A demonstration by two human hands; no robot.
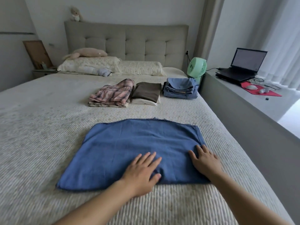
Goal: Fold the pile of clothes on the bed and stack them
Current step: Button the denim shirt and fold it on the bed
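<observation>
Left hand (142, 169) and right hand (205, 161), fingers straight and spread, palms pressed flat on near edge of blue cloth (138, 148); nothing gripped. Under both palms: cloth spread flat on bed (40, 135), folded to a rough rectangle, stitched hem along far edge. Likely soft, light, limp; best pinched at near corners, beside each hand. Well beyond fingertips: plaid stack (112, 95), brown-and-cream stack (146, 93), blue folded stack (180, 88).

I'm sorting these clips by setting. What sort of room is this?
Most likely a home bedroom: a bed with a tufted headboard and pillows, plus a laptop on a ledge beside it.
</observation>
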